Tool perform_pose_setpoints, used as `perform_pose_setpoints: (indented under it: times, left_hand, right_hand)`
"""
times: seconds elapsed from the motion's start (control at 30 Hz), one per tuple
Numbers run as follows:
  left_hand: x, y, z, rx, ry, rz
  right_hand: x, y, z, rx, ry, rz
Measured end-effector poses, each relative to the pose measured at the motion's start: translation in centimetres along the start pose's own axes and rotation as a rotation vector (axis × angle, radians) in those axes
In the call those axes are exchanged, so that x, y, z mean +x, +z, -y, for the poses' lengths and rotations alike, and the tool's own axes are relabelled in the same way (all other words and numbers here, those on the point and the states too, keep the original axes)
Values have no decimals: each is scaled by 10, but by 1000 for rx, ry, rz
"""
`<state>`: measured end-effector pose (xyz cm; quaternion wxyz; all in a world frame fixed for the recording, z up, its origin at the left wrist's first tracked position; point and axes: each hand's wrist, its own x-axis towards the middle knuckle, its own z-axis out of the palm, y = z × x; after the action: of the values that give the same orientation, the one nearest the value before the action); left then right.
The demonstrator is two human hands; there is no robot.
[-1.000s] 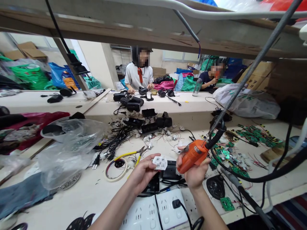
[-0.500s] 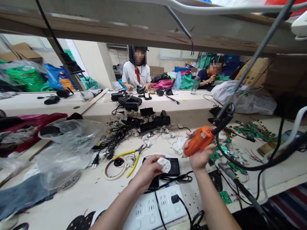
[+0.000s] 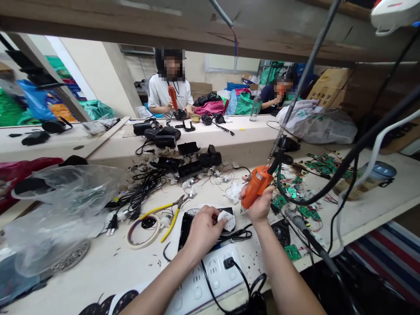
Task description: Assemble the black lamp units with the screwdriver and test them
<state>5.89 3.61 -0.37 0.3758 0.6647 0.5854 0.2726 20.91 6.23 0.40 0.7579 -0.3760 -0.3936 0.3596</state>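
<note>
In my left hand (image 3: 207, 228) a small white plastic piece (image 3: 226, 220) is pinched between thumb and fingers, its flat face showing. Below and behind that hand lies a black casing (image 3: 187, 224), partly covered by it. My right hand (image 3: 259, 203) is wrapped around an orange electric screwdriver (image 3: 256, 187), which hangs from a coiled spring and points down, its tip just right of the white piece. Yellow-handled cutting pliers (image 3: 170, 222) and a roll of tape (image 3: 131, 236) lie left of my left hand. A white power strip (image 3: 215, 273) sits under my forearms.
Green circuit boards (image 3: 323, 164) with wires cover the right side. Black cords (image 3: 147, 188) and black casings (image 3: 190, 168) are piled ahead. Plastic bags (image 3: 82, 192) lie left. A soldering iron (image 3: 297, 221) stands at right. Two people (image 3: 169, 94) sit across the bench.
The view has turned right, so the bench slides left in the picture. The screwdriver now points more steeply down, closer to the white piece. Both hands keep their holds.
</note>
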Motion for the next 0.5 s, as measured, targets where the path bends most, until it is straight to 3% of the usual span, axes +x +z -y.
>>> perform_pose_setpoints:
  times: [0.13, 0.3, 0.43, 0.5]
  left_hand:
    - [-5, -5, 3, 204, 93, -10]
    - [-7, -10, 7, 358, 155, -24]
    - [-3, -14, 1, 299, 434, 70]
    - [-1, -14, -1, 312, 501, 145]
  right_hand:
    - [6, -5, 11, -35, -29, -6]
    - [14, -18, 35, -64, -100, -149]
    - [17, -27, 40, -89, -74, -217]
    - [16, -30, 37, -102, -63, -221]
